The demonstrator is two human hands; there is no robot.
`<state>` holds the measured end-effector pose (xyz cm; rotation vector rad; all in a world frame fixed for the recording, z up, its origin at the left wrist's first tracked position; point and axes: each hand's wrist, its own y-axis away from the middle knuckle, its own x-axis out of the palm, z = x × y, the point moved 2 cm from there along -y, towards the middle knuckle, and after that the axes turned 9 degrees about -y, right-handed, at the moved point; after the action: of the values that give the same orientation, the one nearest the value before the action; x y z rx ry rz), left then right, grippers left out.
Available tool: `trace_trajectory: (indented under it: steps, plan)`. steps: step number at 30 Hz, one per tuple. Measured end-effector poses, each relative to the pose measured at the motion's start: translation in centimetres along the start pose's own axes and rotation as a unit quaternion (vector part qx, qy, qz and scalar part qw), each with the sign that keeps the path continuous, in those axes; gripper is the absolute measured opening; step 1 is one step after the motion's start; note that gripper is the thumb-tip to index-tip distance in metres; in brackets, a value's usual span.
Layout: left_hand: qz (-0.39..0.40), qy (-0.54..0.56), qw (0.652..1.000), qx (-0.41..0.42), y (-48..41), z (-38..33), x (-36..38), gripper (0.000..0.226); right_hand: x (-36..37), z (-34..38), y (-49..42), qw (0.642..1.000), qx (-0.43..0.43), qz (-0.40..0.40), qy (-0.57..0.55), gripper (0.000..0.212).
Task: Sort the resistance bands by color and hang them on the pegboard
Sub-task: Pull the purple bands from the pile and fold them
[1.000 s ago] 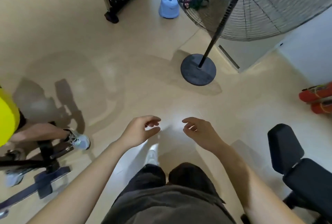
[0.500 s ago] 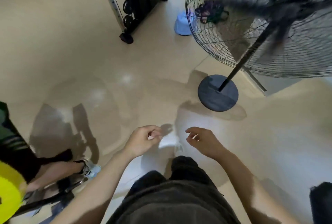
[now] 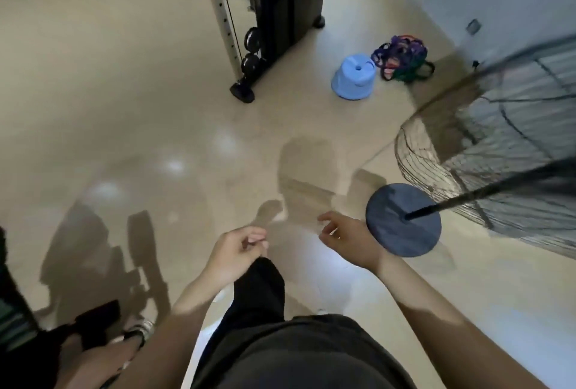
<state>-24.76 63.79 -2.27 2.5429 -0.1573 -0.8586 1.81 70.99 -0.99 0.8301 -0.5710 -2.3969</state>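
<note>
bands far off, both hands empty

the tangled heap of multicoloured rubber resistance bands (image 3: 402, 56) lies on the floor by the wall, just beside a pale blue plastic stool (image 3: 353, 77). the left hand (image 3: 237, 248) and right hand (image 3: 349, 239) hang low, each grip loosely curled on nothing, probably because the heap is well out of reach. no pegboard shows.

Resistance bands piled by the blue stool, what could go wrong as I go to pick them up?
1. The fan base sits on the floor just right of your right hand, with the fan cage hanging over it: a likely trip or snag point.
2. The resistance bands lie in one tangled, mixed-colour heap beside the blue stool, so pulling one could drag others along.
</note>
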Motion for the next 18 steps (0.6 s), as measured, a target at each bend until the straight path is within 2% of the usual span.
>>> trace_trajectory:
  steps: [3,8,14,18]
  plan:
    - [0.012,-0.025,1.0,0.011,-6.2,0.2,-5.1,0.016,-0.5,4.3,-5.4,1.0,0.005,-0.023,-0.006,0.039]
    - [0.051,-0.049,0.996,0.054,-16.9,-2.8,-12.2,0.029,-3.3,10.2,-13.4,0.999,0.009,-0.033,-0.036,0.038]
    - [0.067,-0.043,0.996,0.049,-30.1,-7.7,-16.9,0.021,-8.9,12.0,-22.9,0.991,0.051,-0.084,-0.093,0.036]
    - [0.099,-0.089,0.989,0.059,-39.0,-11.5,-18.6,0.021,-13.5,12.3,-29.7,0.985,0.06,-0.111,-0.12,0.034]
